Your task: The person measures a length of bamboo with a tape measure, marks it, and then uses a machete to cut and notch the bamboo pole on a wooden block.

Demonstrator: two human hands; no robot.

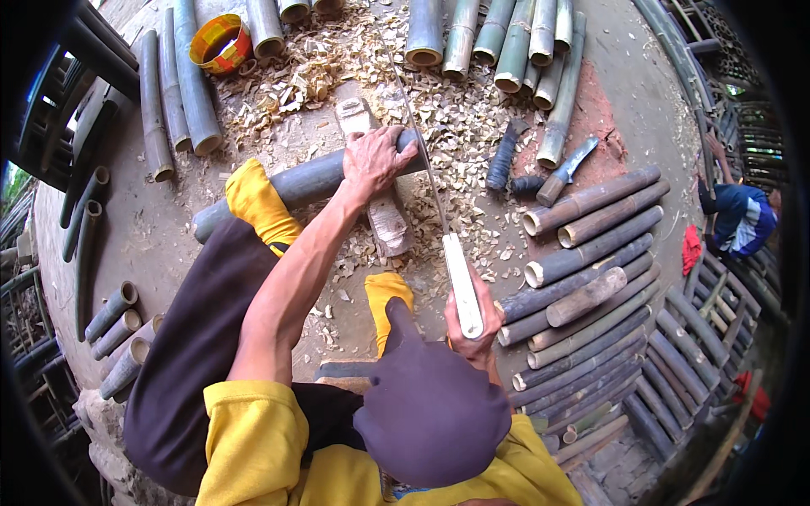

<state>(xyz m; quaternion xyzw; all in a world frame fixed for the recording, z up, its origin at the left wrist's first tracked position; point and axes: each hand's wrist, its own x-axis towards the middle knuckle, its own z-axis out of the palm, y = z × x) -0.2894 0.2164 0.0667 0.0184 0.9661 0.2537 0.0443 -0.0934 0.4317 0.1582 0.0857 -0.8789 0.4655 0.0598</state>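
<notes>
A thick grey bamboo pole (pixel 312 180) lies slantwise across a pale wooden block (pixel 386 224). My left hand (pixel 380 160) presses down on the pole near its right end, fingers wrapped over it. In my right hand (pixel 483 319) is the white handle of a hand saw (pixel 461 282), its long thin blade pointing away from me. The blade passes right beside the pole's right end; I cannot tell whether it has cut in. My left foot, in a yellow sock (pixel 260 202), rests against the pole.
Wood chips (pixel 447 126) cover the ground around the block. Cut bamboo lengths (pixel 591 261) lie stacked at the right, with more poles (pixel 516 51) at the far side. A knife (pixel 567 173) lies right of the chips. An orange-yellow bucket (pixel 221 44) stands far left. Another person (pixel 742 215) sits at far right.
</notes>
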